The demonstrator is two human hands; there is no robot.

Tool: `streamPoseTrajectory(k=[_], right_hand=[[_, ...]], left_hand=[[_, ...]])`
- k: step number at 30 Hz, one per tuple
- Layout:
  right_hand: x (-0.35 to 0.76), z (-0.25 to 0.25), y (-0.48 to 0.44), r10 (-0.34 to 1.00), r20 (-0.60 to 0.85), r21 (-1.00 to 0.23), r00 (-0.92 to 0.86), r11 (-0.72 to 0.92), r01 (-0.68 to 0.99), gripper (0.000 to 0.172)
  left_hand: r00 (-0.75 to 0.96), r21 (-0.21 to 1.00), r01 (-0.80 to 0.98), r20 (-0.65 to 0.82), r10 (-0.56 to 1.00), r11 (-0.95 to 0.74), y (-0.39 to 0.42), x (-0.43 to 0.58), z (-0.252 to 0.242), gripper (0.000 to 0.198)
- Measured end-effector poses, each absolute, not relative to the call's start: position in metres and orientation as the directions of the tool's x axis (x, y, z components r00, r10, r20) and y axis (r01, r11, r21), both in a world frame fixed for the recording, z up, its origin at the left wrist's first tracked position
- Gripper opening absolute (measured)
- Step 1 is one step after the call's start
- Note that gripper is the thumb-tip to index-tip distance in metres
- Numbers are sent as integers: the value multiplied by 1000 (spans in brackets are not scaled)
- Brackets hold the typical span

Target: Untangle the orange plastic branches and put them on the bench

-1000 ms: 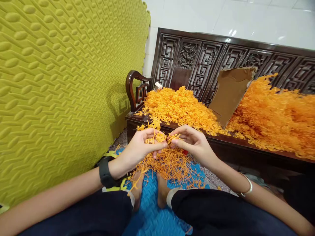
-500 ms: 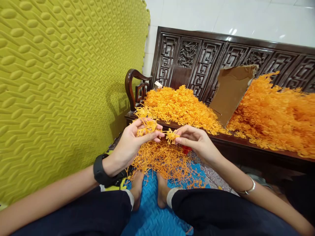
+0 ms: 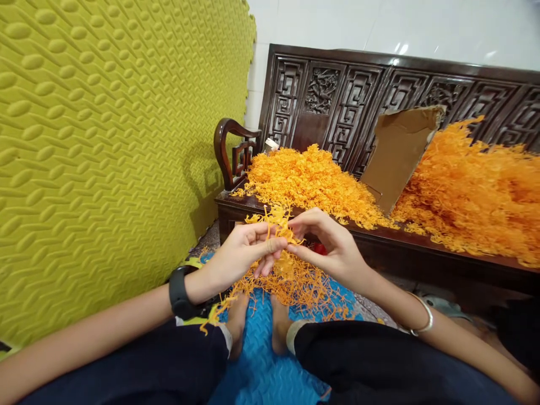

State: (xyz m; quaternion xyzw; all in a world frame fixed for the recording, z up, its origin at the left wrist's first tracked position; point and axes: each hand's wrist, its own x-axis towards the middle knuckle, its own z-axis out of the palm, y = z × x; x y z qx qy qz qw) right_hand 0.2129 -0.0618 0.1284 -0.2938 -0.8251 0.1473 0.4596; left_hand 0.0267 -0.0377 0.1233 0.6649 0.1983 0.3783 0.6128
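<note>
Here's the left hand, pinching the orange clump at its two o'clock; the right hand meets it at ten o'clock, fingers curled, pinch unclear. Both sit equally near; the tangle shows no clear long axis.

A pile of strands sits on a settee beside its armrest, at left; a second pile spreads to the right, a cardboard sheet tilted between them. A foam mat stands left of the settee, a wall behind. In front, loose strands lie on a floor mat before a person's feet.
</note>
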Motion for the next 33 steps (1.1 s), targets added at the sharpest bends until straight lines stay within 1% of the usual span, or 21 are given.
streamPoseTrajectory(k=[3,7,10,14,17,19,22,23,24,26,29,31,33], right_hand=[[209,124,-59,603,709,-495,-367,795,351,25],[206,125,-61,612,728,-555,-309,791,258,13],[207,128,-64,615,730,-581,-298,788,205,11],[207,129,-65,611,745,-572,-267,791,215,11],[206,128,-66,656,703,-631,-276,754,183,10],[204,127,-66,698,658,-691,-282,709,142,16],[201,125,-66,744,606,-748,-282,653,116,40],[201,125,-66,753,590,-759,-290,640,118,46],[200,125,-66,759,577,-767,-301,630,120,47],[200,125,-65,769,565,-777,-298,618,121,39],[201,126,-65,783,576,-784,-233,610,110,24],[202,127,-66,780,590,-782,-209,616,92,19],[202,127,-66,767,602,-775,-223,628,68,17]], left_hand=[[613,964,-231,248,750,-130,-37,27,122,20],[590,956,-282,236,772,-77,-40,26,123,30],[601,951,-301,246,760,-70,-42,24,127,25],[559,939,-333,272,783,-88,-43,24,130,18],[525,932,-350,280,804,-96,-42,24,130,17],[522,931,-352,284,804,-101,-42,25,129,19],[532,936,-330,291,795,-122,-42,24,127,22],[540,939,-318,292,789,-130,-42,24,127,21],[549,942,-307,293,782,-138,-42,24,126,21],[563,944,-293,298,771,-151,-43,24,126,21],[582,949,-277,292,759,-152,-45,24,128,20],[577,954,-265,275,769,-142,-47,24,129,19],[555,956,-261,259,790,-130,-47,25,131,19]])
